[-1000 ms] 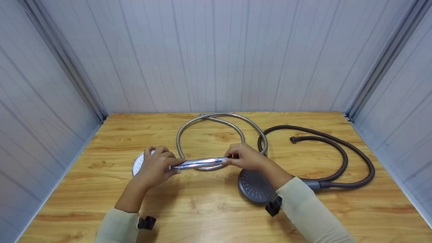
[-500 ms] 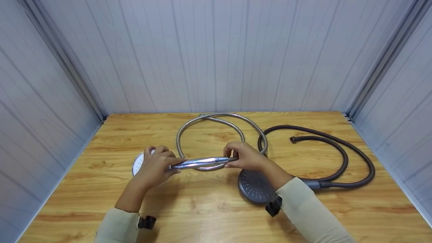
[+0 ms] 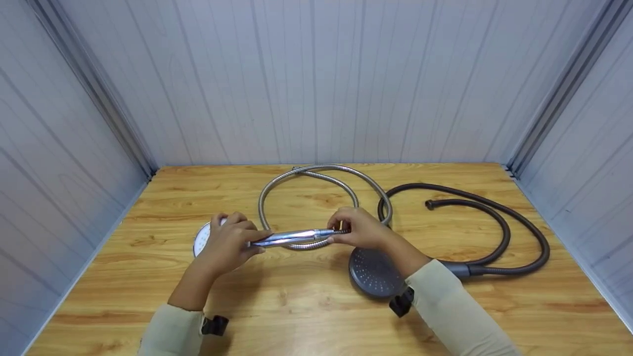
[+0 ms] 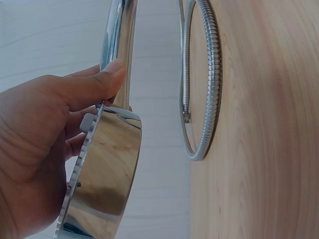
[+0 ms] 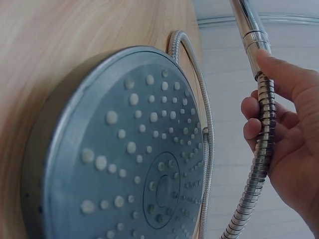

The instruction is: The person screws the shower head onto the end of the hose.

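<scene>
My left hand [image 3: 225, 247] grips the chrome shower head [image 3: 289, 239] where its handle meets the round head. In the left wrist view the thumb lies on the handle, and the head [image 4: 107, 164] hangs below it, edge-on. The handle points right, towards my right hand [image 3: 358, 229]. A silver metal shower hose [image 5: 260, 164] joins the handle's end at a chrome nut [image 5: 257, 55]. The right thumb touches this nut while the other fingers curl behind the hose, as the right wrist view shows. The left palm hides part of the white spray face [image 3: 201, 239].
The silver hose loops over the wooden table [image 3: 148, 277] behind the hands. Under the right forearm lies a dark grey shower head [image 3: 374, 273], its dark hose [image 3: 536, 237] curving to the right. Pale panel walls [image 3: 316, 84] stand at the back and sides.
The right thumb and fingers have shifted at the nut, and a short length of hose now shows between them. The left hand and the shower head have barely moved.
</scene>
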Available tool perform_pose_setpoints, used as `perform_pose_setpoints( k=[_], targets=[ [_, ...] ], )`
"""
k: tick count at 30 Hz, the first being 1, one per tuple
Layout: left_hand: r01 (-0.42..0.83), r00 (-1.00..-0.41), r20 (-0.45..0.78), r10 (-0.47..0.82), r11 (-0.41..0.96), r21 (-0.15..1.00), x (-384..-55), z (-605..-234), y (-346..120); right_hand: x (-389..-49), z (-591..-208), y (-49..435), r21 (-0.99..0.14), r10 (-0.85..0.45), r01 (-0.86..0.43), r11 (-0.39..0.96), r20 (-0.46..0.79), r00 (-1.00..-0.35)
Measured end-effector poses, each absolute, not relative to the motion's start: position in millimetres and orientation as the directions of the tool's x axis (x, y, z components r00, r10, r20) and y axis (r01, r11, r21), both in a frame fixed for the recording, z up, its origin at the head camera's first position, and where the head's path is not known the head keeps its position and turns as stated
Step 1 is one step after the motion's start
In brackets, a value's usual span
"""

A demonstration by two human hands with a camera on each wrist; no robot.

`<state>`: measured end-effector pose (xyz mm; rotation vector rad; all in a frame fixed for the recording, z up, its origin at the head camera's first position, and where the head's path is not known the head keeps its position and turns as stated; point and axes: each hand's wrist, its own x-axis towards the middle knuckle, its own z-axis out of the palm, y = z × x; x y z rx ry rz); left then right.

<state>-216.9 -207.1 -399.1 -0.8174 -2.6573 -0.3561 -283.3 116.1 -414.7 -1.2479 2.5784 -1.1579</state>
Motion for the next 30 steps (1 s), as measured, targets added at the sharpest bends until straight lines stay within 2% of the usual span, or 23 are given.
perform_pose_setpoints(
  k=[30],
  targets=[
    [0.570, -0.790, 0.372, 0.487, 0.807, 0.154, -218.7, -399.3, -207.3, -282.7, -413.8, 115.5, -0.647, -0.683, -0.664, 0.376, 0.291, -0.670]
  ],
)
